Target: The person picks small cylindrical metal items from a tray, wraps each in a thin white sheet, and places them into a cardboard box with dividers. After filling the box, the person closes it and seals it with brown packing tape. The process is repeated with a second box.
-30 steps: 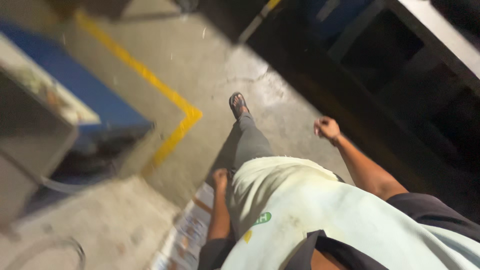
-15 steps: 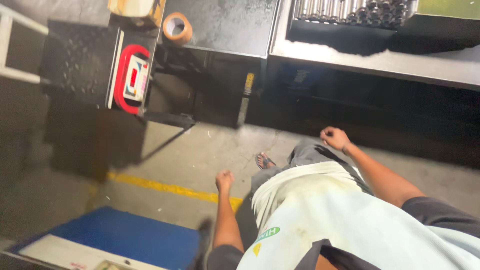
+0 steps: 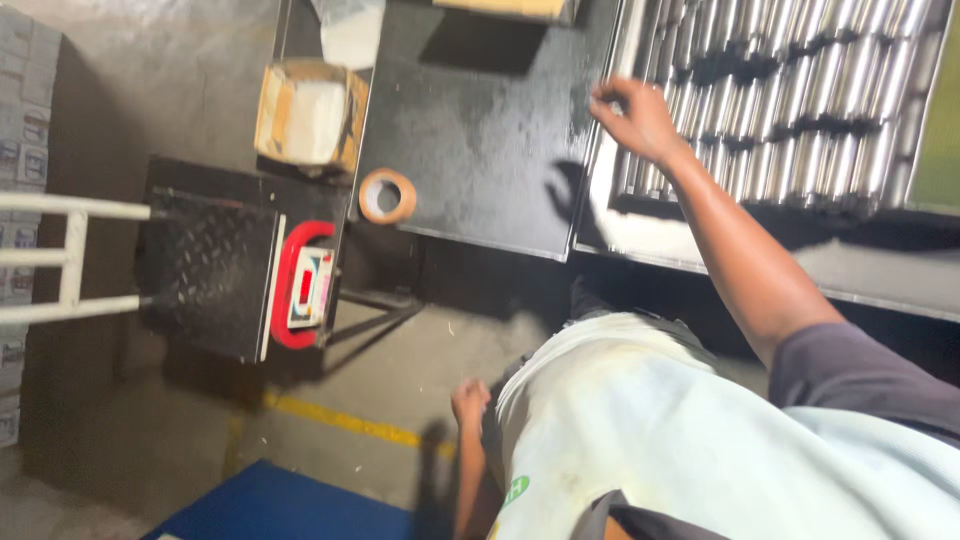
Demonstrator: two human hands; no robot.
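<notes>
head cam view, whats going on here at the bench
A person stands at a black workbench. Their right hand is raised over the near left edge of a tray of shiny metal rods, fingers curled, holding nothing that can be made out. The left hand hangs by their side, empty. A roll of tape lies on the bench corner, with a floor scale and an open cardboard box to the left.

A tape roll (image 3: pixel 387 195) lies on the desk (image 3: pixel 480 140), left of the tray of metal rods (image 3: pixel 790 100). A floor scale (image 3: pixel 235 270) stands left of the desk, with an open carton (image 3: pixel 310 115) behind it.
</notes>
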